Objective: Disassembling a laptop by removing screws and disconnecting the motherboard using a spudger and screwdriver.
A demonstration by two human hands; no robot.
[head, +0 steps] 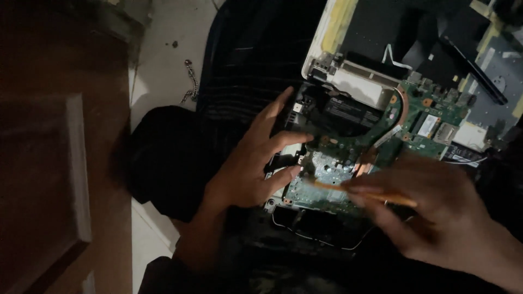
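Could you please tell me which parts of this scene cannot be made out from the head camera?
- Tip of the thin orange tool: motion blur.
- Right hand: blurred, its grip on the tool unclear.
- Near edge of the opened laptop's green circuit board: hidden by both hands.
- Left hand: fingers spread on the board; what lies beneath is hidden.
- Laptop's right side: cut off by the frame edge.
- Lap area: too dark.

On the opened laptop there are a few labels. A dark rectangular label (354, 112) with small pale print lies on the black part in the middle, a little tilted. To the right, a small white rectangular sticker (429, 124) sits on a module of the green board. At the far left edge of the pale frame there is a long strip of yellow tape (339, 24). I see no package, no sign and no screen.
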